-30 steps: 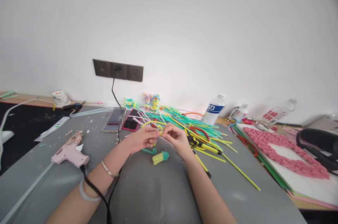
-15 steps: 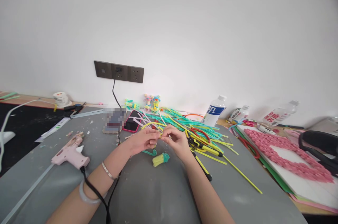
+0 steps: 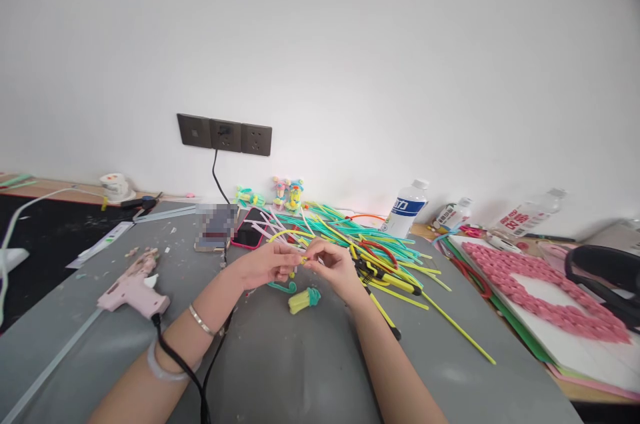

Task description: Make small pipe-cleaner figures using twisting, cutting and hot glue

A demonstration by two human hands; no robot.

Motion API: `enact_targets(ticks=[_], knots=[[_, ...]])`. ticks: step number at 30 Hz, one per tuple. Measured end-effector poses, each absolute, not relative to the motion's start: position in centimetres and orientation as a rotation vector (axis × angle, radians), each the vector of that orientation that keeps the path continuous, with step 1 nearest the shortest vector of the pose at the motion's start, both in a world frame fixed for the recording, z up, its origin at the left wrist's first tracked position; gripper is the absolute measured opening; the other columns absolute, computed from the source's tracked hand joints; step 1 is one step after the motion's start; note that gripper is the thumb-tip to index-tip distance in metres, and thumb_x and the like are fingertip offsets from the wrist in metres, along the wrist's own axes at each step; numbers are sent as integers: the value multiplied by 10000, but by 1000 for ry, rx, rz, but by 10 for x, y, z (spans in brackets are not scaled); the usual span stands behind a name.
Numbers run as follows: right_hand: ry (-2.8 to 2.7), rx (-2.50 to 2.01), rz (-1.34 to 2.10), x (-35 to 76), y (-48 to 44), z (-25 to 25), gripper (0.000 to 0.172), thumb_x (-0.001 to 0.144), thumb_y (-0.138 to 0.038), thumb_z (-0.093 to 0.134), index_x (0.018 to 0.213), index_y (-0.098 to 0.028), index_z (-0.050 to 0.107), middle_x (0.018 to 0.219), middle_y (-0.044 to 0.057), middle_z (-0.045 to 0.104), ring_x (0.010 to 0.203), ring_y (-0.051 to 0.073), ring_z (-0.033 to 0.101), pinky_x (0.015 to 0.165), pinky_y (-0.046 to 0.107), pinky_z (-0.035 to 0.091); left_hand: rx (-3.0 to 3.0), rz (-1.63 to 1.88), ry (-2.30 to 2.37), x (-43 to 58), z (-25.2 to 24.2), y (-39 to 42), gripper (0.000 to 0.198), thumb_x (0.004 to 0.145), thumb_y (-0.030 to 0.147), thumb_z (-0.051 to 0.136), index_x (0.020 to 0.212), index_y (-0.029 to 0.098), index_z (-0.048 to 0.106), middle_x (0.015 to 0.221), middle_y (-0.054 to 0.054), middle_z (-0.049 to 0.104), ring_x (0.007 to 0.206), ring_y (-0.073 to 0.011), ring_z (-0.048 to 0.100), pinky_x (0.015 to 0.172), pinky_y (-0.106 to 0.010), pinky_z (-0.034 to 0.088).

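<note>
My left hand (image 3: 267, 265) and my right hand (image 3: 333, 265) meet over the grey table (image 3: 280, 357), fingertips pinched together on a thin yellow strand (image 3: 285, 235) that arcs up and back toward the pile. A small yellow bundle wrapped in teal (image 3: 304, 300) lies on the table just below my hands. A short curled teal piece (image 3: 283, 287) rests beside it. Behind and to the right of my right hand spreads a heap of teal and yellow strands (image 3: 370, 241).
A pink glue gun (image 3: 134, 287) with a black cord lies at left. A phone (image 3: 249, 229) and small colourful figures (image 3: 286, 193) stand near the wall sockets (image 3: 224, 134). Yellow-handled pliers (image 3: 387, 274), water bottles (image 3: 407, 207) and a white board with pink beads (image 3: 543, 294) lie at right.
Both hands stay pinched together on the yellow strand, shifting only slightly. Nothing else on the table has moved.
</note>
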State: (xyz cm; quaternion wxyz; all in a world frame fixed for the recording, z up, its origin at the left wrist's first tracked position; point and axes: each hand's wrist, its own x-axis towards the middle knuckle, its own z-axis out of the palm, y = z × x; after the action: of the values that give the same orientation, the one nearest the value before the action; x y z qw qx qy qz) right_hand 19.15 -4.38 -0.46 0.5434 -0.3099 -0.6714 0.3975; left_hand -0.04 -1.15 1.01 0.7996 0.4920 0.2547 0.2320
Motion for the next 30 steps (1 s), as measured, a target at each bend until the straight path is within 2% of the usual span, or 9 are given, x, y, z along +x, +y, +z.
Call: enact_targets(ticks=[7, 14, 20, 24, 30], knots=[[-1580, -721, 766, 187, -44, -7, 175, 834, -361, 748, 764, -221, 670, 725, 12, 611, 657, 154, 516, 614, 295, 431, 965, 561, 566, 4, 4, -10, 357, 652, 375, 886, 819, 113, 709, 579, 76, 349, 546, -63, 276, 519, -221, 223], [-1655, -762, 702, 188, -44, -6, 122, 860, -339, 725, 876, -220, 701, 784, 26, 611, 675, 157, 517, 610, 293, 434, 955, 589, 569, 5, 4, -11, 315, 677, 356, 871, 758, 107, 697, 587, 62, 371, 547, -62, 283, 505, -215, 216], [-1689, -758, 604, 189, -44, -6, 120, 859, -326, 732, 841, -219, 681, 774, 24, 614, 652, 153, 499, 602, 299, 426, 959, 587, 591, 5, 3, -11, 360, 686, 407, 861, 789, 98, 707, 584, 67, 351, 538, -59, 279, 494, -205, 213], [-1684, -776, 529, 187, -45, -5, 141, 858, -323, 731, 803, -218, 654, 744, 17, 604, 635, 153, 490, 592, 300, 422, 964, 606, 600, 7, 4, -13, 361, 696, 425, 849, 731, 114, 669, 592, 64, 361, 533, -56, 284, 493, -206, 213], [-1654, -776, 462, 186, -45, -4, 174, 859, -300, 730, 751, -216, 622, 685, 1, 573, 613, 150, 483, 565, 288, 398, 964, 635, 634, 8, 9, -16, 376, 634, 414, 889, 728, 122, 672, 573, 77, 349, 524, -53, 268, 494, -208, 193]])
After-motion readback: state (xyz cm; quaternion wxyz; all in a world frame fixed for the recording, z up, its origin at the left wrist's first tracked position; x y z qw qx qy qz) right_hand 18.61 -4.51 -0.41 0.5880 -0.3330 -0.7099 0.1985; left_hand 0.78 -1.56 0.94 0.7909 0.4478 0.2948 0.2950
